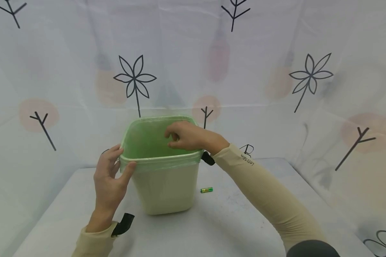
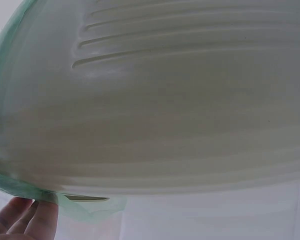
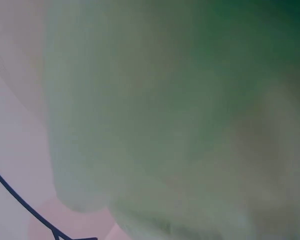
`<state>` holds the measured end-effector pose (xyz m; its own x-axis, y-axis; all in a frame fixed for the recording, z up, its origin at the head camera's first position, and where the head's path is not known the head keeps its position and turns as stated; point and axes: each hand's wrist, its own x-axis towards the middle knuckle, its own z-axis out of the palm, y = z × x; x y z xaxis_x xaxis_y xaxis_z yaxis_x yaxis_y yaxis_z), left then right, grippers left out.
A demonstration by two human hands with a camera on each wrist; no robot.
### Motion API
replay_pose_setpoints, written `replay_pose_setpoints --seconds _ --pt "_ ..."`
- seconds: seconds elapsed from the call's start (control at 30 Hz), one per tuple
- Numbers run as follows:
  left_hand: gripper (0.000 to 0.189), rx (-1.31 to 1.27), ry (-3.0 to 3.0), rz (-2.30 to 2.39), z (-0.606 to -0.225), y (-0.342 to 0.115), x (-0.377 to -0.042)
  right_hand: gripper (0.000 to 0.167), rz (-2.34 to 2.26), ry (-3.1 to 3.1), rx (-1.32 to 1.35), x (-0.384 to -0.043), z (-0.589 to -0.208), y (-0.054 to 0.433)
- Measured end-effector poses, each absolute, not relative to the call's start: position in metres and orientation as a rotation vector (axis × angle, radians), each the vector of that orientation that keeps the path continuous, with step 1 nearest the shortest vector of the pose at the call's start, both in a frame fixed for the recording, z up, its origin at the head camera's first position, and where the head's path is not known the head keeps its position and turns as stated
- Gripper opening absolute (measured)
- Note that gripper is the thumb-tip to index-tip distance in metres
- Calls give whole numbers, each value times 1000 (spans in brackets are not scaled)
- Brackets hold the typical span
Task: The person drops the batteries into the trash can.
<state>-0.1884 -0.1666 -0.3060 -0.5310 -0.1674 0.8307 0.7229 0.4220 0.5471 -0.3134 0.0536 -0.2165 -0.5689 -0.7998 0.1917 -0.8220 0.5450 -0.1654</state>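
A cream-coloured trash bin [image 1: 167, 189] stands on the table, its mouth tilted toward me. A thin green trash bag [image 1: 144, 139] lines the inside and folds over the rim. My left hand [image 1: 109, 182] grips the rim at the left corner, thumb on the front outside. In the left wrist view, the fingers [image 2: 42, 220] touch the bag's folded edge beside the bin's ribbed wall [image 2: 165, 110]. Over the opening, my right hand [image 1: 188, 137] has loosely bent fingers, with nothing visible in them. The right wrist view shows mostly blurred green bag [image 3: 140, 100].
A green battery [image 1: 206, 190] lies on the white table [image 1: 238, 221], just right of the bin. Behind and at the sides hangs a pale curtain [image 1: 186, 46] with line-drawn flowers and twigs.
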Motion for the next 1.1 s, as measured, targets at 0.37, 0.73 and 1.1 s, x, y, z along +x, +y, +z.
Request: replay_pose_setpoints --seconds 0.37,0.73,1.1 --pt "43 -460 -1798 -1226 -306 -166 -188 28 455 -2619 1360 -311 -211 72" --pt "43 -456 -1793 -1233 -305 -166 -186 26 576 -2486 1234 -295 -209 124" --pt "47 -472 -1773 -1285 -326 -181 -209 18 723 -2501 1147 -293 -248 167"
